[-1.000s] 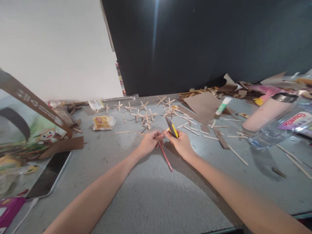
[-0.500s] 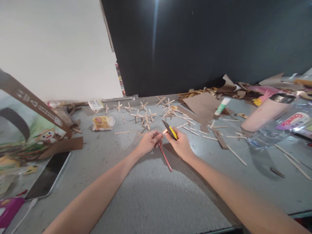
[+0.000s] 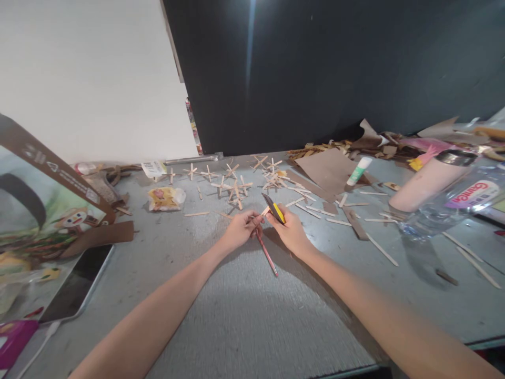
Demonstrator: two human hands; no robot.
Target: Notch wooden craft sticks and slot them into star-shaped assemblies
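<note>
My left hand (image 3: pixel 241 230) pinches a short piece of wooden stick (image 3: pixel 265 211) near the middle of the table. My right hand (image 3: pixel 291 227) is closed around a yellow and black box cutter (image 3: pixel 276 211), its blade end pointing up and to the left. The fingertips of both hands meet close to the stick piece. A red pencil (image 3: pixel 268 257) slants from under my left fingers toward me, eraser end nearest; whether those fingers hold it I cannot tell. Beyond the hands stand several star shapes made of crossed sticks (image 3: pixel 235 192).
Loose sticks (image 3: pixel 308 211) and brown cardboard (image 3: pixel 331 171) lie at right, with a glue stick (image 3: pixel 359 171), a pink flask (image 3: pixel 430 181) and a plastic bottle (image 3: pixel 453 202). At left are a phone (image 3: pixel 79 284), a printed bag (image 3: pixel 47 195) and a small yellow packet (image 3: pixel 165 199).
Both hands keep nearly the same place and grip. The box cutter has tilted very slightly, and the whole view has shifted a little.
</note>
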